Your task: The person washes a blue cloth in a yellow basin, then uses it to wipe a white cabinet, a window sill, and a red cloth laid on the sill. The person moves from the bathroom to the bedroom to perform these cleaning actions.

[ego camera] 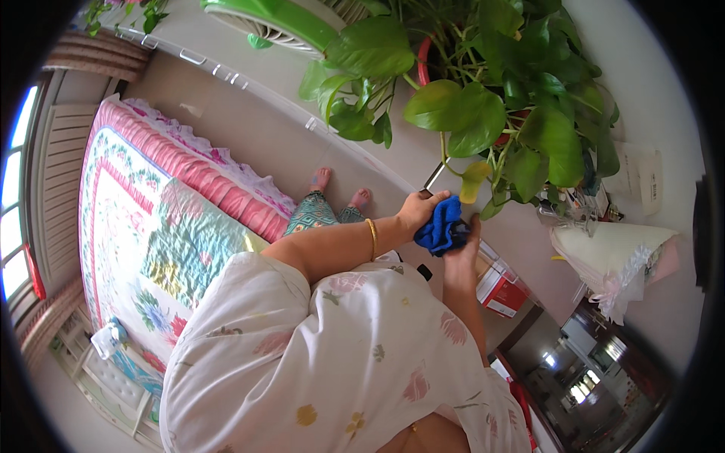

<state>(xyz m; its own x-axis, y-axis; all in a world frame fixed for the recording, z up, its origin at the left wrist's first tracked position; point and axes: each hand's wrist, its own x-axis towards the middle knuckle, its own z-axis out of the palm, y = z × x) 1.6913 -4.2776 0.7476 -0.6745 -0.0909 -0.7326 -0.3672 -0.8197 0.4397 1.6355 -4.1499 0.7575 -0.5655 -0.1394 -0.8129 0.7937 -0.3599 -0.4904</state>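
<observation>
A crumpled blue cloth (440, 226) is bunched between my two hands. My left hand (420, 214), with a gold bangle on its wrist, grips the cloth from the left. On the other side my right hand (465, 249) holds it, fingers partly hidden behind the folds. A thin dark object with a pale edge (436, 174) sticks out just beyond my left thumb; I cannot tell whether that hand holds it. Close above the cloth hangs a yellowing leaf (474, 178) of a pothos plant (453, 113).
A green fan (277, 22) stands beside the plant on a white cabinet top (391, 158). To the right lie a wrapped bouquet (612, 255) and papers (634, 175). A red and white box (504, 294) sits lower. A bed with a pink frilled cover (215, 187) is at left.
</observation>
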